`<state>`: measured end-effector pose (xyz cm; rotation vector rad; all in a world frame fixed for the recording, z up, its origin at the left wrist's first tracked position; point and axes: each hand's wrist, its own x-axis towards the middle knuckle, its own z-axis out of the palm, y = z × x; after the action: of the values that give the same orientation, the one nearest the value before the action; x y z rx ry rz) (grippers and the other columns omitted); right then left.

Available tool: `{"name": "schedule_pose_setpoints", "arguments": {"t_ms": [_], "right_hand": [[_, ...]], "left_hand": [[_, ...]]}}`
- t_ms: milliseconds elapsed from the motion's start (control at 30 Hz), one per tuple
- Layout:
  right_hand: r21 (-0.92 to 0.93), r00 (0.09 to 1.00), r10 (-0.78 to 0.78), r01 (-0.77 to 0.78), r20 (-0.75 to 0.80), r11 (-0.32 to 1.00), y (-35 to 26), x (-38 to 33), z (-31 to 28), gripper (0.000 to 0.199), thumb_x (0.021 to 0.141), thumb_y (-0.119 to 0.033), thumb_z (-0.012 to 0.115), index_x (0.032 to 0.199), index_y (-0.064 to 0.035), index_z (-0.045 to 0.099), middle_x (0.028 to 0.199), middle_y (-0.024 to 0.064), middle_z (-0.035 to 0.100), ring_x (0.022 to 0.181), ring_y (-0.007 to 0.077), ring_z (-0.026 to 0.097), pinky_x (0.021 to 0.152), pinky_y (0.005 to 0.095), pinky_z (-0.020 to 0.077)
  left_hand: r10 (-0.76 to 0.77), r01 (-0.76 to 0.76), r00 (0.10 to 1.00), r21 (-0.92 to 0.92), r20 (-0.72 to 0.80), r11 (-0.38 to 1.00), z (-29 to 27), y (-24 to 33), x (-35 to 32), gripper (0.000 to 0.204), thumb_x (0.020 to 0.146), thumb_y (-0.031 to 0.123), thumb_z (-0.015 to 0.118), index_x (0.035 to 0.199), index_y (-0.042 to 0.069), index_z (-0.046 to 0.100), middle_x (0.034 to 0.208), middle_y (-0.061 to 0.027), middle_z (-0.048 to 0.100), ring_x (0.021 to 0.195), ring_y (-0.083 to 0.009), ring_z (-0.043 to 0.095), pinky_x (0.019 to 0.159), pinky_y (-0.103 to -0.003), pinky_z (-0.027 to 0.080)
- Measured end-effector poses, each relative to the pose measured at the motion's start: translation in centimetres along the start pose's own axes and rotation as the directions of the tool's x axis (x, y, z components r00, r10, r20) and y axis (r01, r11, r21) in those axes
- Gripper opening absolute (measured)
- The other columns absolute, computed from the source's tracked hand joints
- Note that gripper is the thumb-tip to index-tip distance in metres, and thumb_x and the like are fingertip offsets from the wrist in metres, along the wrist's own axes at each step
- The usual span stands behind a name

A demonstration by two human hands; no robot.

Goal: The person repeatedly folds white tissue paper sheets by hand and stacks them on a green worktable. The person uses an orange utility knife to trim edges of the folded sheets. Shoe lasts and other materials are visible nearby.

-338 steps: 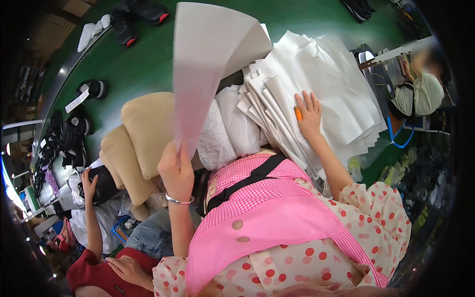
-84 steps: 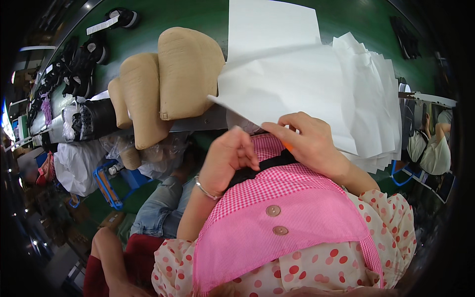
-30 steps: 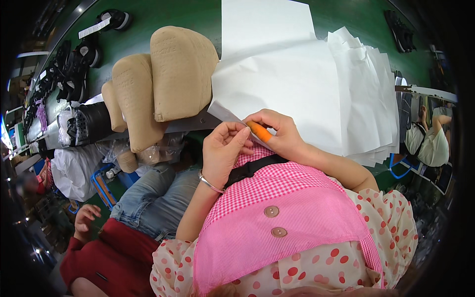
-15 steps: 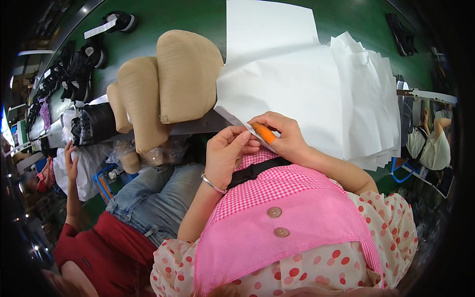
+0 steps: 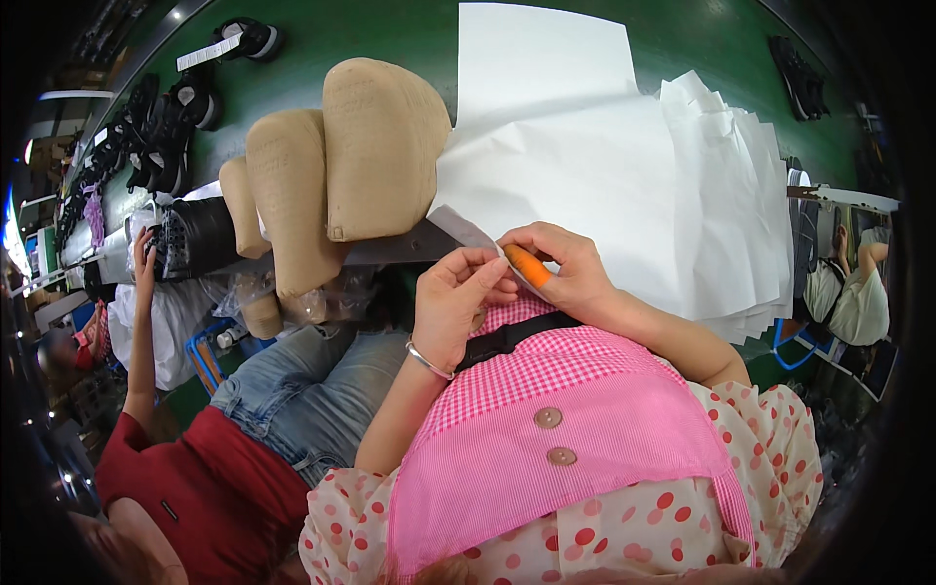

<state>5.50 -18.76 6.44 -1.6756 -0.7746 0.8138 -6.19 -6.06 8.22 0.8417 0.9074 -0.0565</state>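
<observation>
In front of my apron, both hands meet at a narrow whitish-grey strip (image 5: 462,228) that looks like thin paper. My left hand (image 5: 462,297), with a silver bangle on its wrist, pinches the strip between thumb and fingers. My right hand (image 5: 570,265) grips it from the other side. An orange finger cot (image 5: 527,266) covers what appears to be the right thumb. Beyond my hands lie large white paper sheets (image 5: 565,166). The strip's lower end is partly hidden by my fingers.
Tan wrapped blocks (image 5: 382,156) stand left of the sheets. A crumpled paper stack (image 5: 726,195) lies at right. Black shoes (image 5: 175,122) line the green table (image 5: 322,34). At left, a co-worker in a red shirt (image 5: 210,487) raises a hand (image 5: 144,258) near a black shoe (image 5: 190,239).
The view has shifted slightly. My hands keep their hold, and the strip's far end stands out more from the sheets. The co-worker's hand has moved up toward the black shoe.
</observation>
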Motion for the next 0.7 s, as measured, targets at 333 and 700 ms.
{"name": "schedule_pose_setpoints", "arguments": {"t_ms": [333,700], "right_hand": [[0.145,0.987,0.141,-0.151,0.077,0.978,-0.6,-0.5,-1.0,0.016,0.090,-0.008,0.060,0.105,-0.0032,0.060,0.090,0.0097,0.067,0.076,0.0143,0.065,0.071,0.0269,0.0527],[0.114,0.985,0.166,-0.171,0.048,0.979,-1.6,-0.5,-1.3,0.016,0.088,-0.008,0.062,0.102,-0.0014,0.066,0.087,0.0091,0.068,0.076,0.0121,0.064,0.070,0.0244,0.0511]], "left_hand": [[0.039,-0.039,0.999,-0.024,0.013,0.999,0.0,-0.4,0.1,0.015,0.092,0.009,0.059,0.100,-0.004,0.061,0.085,-0.0096,0.067,0.071,-0.0132,0.066,0.064,-0.022,0.054],[0.214,-0.217,0.976,0.079,0.040,0.973,0.3,-0.5,0.0,0.014,0.092,0.005,0.057,0.100,-0.006,0.061,0.086,-0.0110,0.066,0.073,-0.0137,0.065,0.066,-0.023,0.055]]}}
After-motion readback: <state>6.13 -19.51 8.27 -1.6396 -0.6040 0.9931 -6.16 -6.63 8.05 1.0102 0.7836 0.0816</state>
